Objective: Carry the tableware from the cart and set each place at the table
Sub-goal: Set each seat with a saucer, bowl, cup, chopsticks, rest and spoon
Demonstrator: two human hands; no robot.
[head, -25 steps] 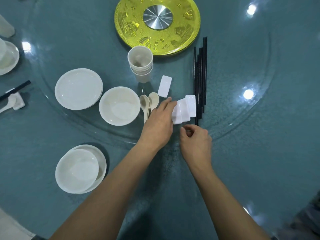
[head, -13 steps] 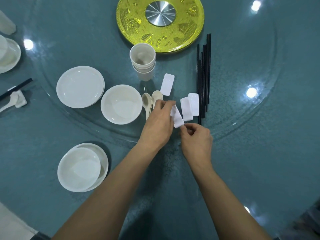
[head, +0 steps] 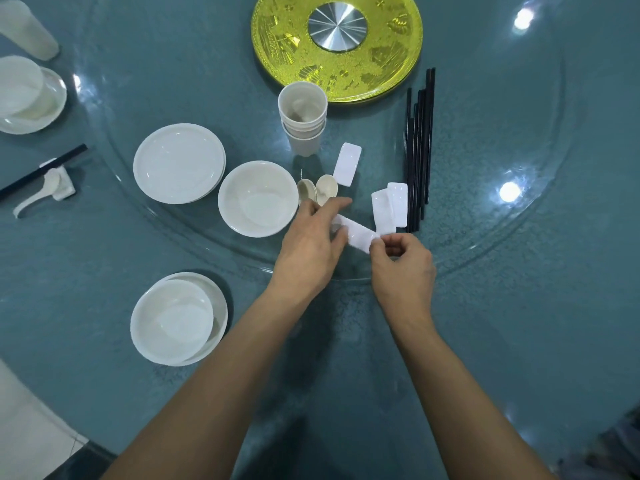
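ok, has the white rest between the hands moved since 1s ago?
Yes. The held rest left the two rests beside the black chopsticks, sliding away from them, toward the person.

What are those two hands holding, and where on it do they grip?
One small white rectangular rest: the left hand grips one end, the right hand pinches the other.

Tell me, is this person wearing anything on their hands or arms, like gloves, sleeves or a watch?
No. The left hand and right hand are bare: no gloves, and no ring shows on the visible fingers. The left forearm and right forearm are bare too, with no sleeve, watch or bracelet up to the frame's edge.
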